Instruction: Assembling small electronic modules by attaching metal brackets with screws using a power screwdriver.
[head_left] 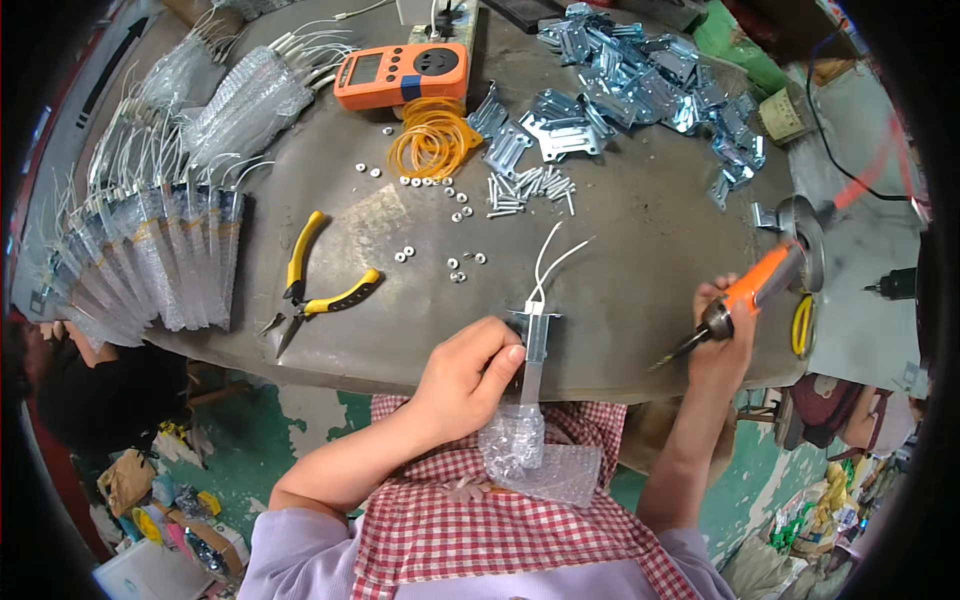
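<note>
At the table's front edge, my left hand (470, 375) is closed around a narrow metal part (536, 345) that stands upright. Two white wires (543, 268) rise from its top, where a small flat bracket (537, 314) sits crosswise. Bubble wrap (515, 440) covers its lower end, over my checked apron. To the right, my right hand (722, 335) grips an orange power screwdriver (765, 275), its dark bit (680, 352) pointing down and left, apart from the metal part. Loose screws (530, 190) and small white washers (453, 263) lie beyond my left hand.
Yellow-handled pliers (310, 280) lie at left, near bubble-wrapped wired parts (160, 250). An orange multimeter (400, 75) and yellow rubber bands (432, 140) are at the back. Metal brackets (640, 80) are heaped at back right. Yellow-handled snips (802, 325) lie at the right edge.
</note>
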